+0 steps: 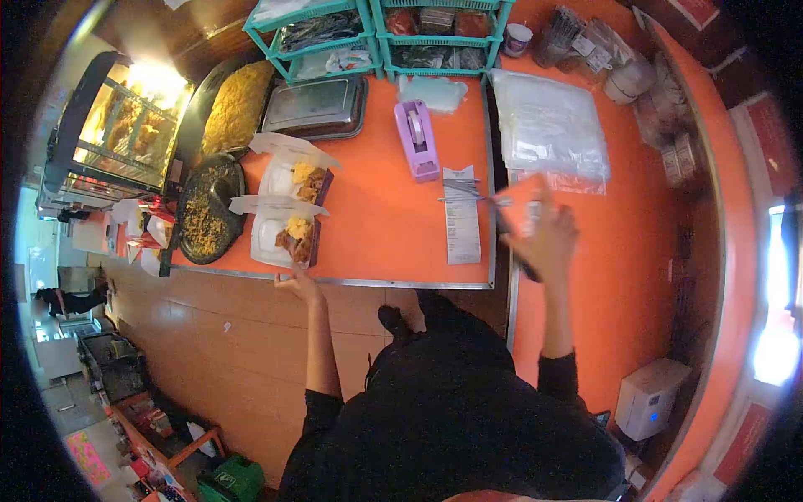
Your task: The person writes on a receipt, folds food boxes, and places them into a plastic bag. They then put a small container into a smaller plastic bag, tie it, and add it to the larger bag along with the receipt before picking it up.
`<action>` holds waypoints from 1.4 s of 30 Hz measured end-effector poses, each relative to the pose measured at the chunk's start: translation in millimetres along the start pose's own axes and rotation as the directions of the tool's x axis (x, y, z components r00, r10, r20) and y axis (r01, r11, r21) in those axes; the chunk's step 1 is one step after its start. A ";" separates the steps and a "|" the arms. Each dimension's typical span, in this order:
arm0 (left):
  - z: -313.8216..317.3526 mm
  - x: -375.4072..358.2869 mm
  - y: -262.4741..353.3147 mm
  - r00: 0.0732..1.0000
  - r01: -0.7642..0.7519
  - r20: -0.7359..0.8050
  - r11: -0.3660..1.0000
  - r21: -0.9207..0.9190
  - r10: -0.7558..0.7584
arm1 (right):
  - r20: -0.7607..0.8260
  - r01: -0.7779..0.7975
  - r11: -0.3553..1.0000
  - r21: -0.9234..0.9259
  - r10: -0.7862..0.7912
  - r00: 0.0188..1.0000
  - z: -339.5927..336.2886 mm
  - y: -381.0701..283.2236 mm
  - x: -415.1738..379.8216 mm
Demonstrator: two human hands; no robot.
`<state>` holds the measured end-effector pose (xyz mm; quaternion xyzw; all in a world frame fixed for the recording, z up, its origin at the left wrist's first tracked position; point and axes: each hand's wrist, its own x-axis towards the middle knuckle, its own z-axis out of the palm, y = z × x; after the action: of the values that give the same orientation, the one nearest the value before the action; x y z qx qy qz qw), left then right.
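Note:
My left hand (301, 286) is at the counter's front edge, fingers apart, just below the nearer open food box (269, 243). That white-lined box holds browned meat pieces and yellow rice, with its flap standing up. A second similar box (280, 177) stands right behind it. Over the right counter, my right hand (548, 238) is blurred, with thumb and fingers spread. A dark long object (520, 258) shows below its thumb, partly hidden. Close to its left lie a printed receipt (462, 230) and several thin grey sticks (460, 186) across the paper.
A purple tape dispenser (416, 142) stands mid-counter. Behind are a lidded black tray (316, 107) and teal shelves (376, 42). Left are a rice tray (234, 105), a black food bowl (205, 222) and a lit display case (134, 134). Plastic bags (552, 125) lie on the right counter.

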<state>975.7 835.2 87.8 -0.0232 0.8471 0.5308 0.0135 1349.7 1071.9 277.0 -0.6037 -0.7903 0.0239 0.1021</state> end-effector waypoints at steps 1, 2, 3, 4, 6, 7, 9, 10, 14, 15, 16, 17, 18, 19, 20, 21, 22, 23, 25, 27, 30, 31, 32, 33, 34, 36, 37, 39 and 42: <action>4.9 10.7 -15.8 0.997 0.054 0.058 0.977 -0.207 -0.043 | 0.025 -0.080 0.995 -0.058 0.081 0.996 3.1 27.8 2.7; 5.0 7.7 -13.3 0.997 0.057 0.060 0.976 -0.209 -0.045 | 0.043 -0.157 0.980 -0.119 0.163 0.986 7.4 56.3 5.7; 4.4 1.4 -6.1 0.987 0.071 0.159 0.959 -0.274 -0.027 | 0.061 -0.185 0.982 -0.048 0.188 0.980 22.0 91.7 5.4; 3.7 -1.3 -1.5 0.967 0.088 0.254 0.938 -0.334 0.000 | 0.082 -0.214 0.977 0.024 0.211 0.974 38.0 123.0 3.9; 4.4 -0.5 -9.3 0.969 0.082 0.247 0.942 -0.325 0.001 | 0.020 -0.185 0.983 -0.016 0.185 0.982 40.9 151.8 6.7; 4.2 -1.4 -15.2 0.970 0.077 0.243 0.947 -0.313 0.001 | -0.038 -0.160 0.985 -0.060 0.158 0.987 39.5 154.7 5.5; 9.0 -12.3 -26.7 0.969 0.077 0.247 0.943 -0.324 0.006 | -0.020 -0.168 0.982 -0.083 0.167 0.986 35.8 144.4 10.9; 11.2 -22.9 -22.0 0.970 0.071 0.244 0.937 -0.341 0.015 | -0.084 -0.100 0.992 -0.075 0.093 0.992 35.1 129.4 16.2; 10.4 -77.6 6.4 0.911 0.325 0.349 0.904 -0.278 -0.221 | -0.097 0.242 0.943 0.230 -0.225 0.969 53.5 44.5 25.7; 17.0 -78.9 -5.2 0.844 0.439 0.459 0.848 -0.297 -0.277 | 0.013 0.251 0.893 0.375 -0.275 0.961 73.6 22.5 23.8; 22.2 -81.4 -11.7 0.761 0.549 0.565 0.781 -0.299 -0.318 | 0.029 0.284 0.830 0.481 -0.339 0.940 93.1 -2.4 19.5; 25.2 -88.7 -2.7 0.761 0.548 0.565 0.782 -0.297 -0.319 | -0.055 0.375 0.698 0.610 -0.435 0.899 111.9 -30.3 12.1; 27.9 -97.8 15.6 0.773 0.523 0.573 0.786 -0.331 -0.272 | 0.180 0.189 0.664 0.724 -0.446 0.877 117.3 -66.6 3.9; 30.2 -103.6 25.3 0.779 0.508 0.576 0.789 -0.346 -0.248 | 0.286 0.040 0.596 0.802 -0.443 0.850 127.3 -101.6 -6.0; 32.3 -109.5 35.5 0.784 0.493 0.579 0.792 -0.361 -0.224 | 0.314 0.021 0.578 0.816 -0.473 0.823 140.5 -132.4 -15.8; 33.6 -113.7 40.5 0.717 0.566 0.649 0.754 -0.332 -0.253 | 0.401 0.076 0.699 0.712 -0.492 0.773 145.7 -157.7 -22.2; 33.3 -114.1 42.4 0.645 0.634 0.713 0.715 -0.297 -0.276 | 0.487 0.142 0.793 0.592 -0.493 0.721 150.0 -178.2 -27.3; 33.2 -111.0 34.6 0.647 0.630 0.712 0.718 -0.297 -0.274 | 0.485 0.141 0.791 0.596 -0.494 0.722 154.3 -193.6 -31.8; 27.6 -104.1 21.0 0.782 -0.141 0.572 0.964 -0.225 0.248 | 0.416 0.073 0.759 0.646 -0.431 0.801 166.5 -213.5 -42.1; 14.3 -91.4 52.8 0.793 -0.251 0.542 0.960 -0.127 0.279 | 0.345 0.072 0.712 0.698 -0.424 0.837 183.9 -220.5 -44.3; 19.9 -64.4 92.7 0.765 -0.432 0.537 0.901 0.020 0.355 | 0.241 0.091 0.607 0.790 -0.442 0.864 199.3 -219.6 -42.6; 26.2 -56.5 96.1 0.728 -0.513 0.558 0.856 0.057 0.399 | 0.199 0.109 0.545 0.831 -0.475 0.857 198.3 -218.5 -40.4; 30.8 -52.4 99.1 0.729 -0.513 0.557 0.857 0.057 0.399 | 0.199 0.110 0.545 0.831 -0.476 0.857 195.4 -216.6 -41.9; 37.4 -48.1 99.0 0.705 -0.528 0.601 0.845 0.089 0.377 | 0.088 0.185 0.451 0.873 -0.520 0.850 190.7 -213.1 -44.2; 42.1 -45.1 98.0 0.680 -0.544 0.643 0.831 0.119 0.352 | -0.026 0.260 0.351 0.899 -0.551 0.834 185.8 -209.0 -44.6; 44.3 -41.1 92.2 0.682 -0.539 0.641 0.835 0.112 0.354 | 0.011 0.238 0.356 0.904 -0.575 0.818 185.7 -196.9 -44.4; 44.2 -39.1 88.6 0.686 -0.531 0.637 0.840 0.108 0.352 | 0.050 0.215 0.361 0.907 -0.601 0.797 188.5 -193.8 -45.6; 44.7 -32.9 85.8 0.692 -0.498 0.635 0.864 0.076 0.343 | 0.060 0.159 0.333 0.929 -0.562 0.825 192.7 -199.2 -47.4; 50.0 -25.8 95.9 0.725 -0.412 0.628 0.909 0.066 0.283 | 0.101 0.081 0.334 0.939 -0.493 0.864 194.0 -211.2 -45.9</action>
<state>996.3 922.6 153.3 0.3090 0.8355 0.4147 0.1855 1123.7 987.4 115.2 -0.2767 -0.7434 0.5470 0.2676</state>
